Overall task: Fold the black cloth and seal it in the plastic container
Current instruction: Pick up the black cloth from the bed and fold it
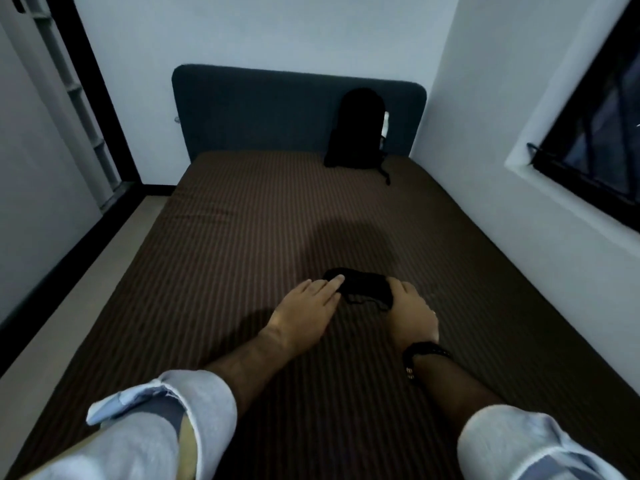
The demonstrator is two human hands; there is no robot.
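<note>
A small black cloth point(363, 285) lies bunched on the brown striped bed point(242, 237), in the middle near me. My left hand point(306, 311) lies flat on the sheet with its fingertips pressing the cloth's left edge. My right hand point(412, 315) wraps around the cloth's right end, fingers curled under it. A dark band sits on the right wrist. No plastic container is in view.
A black backpack point(360, 129) leans upright against the dark blue headboard point(259, 109) at the far right of the bed. A white wall with a dark window point(595, 133) runs along the right. Floor and a dark-framed door lie to the left.
</note>
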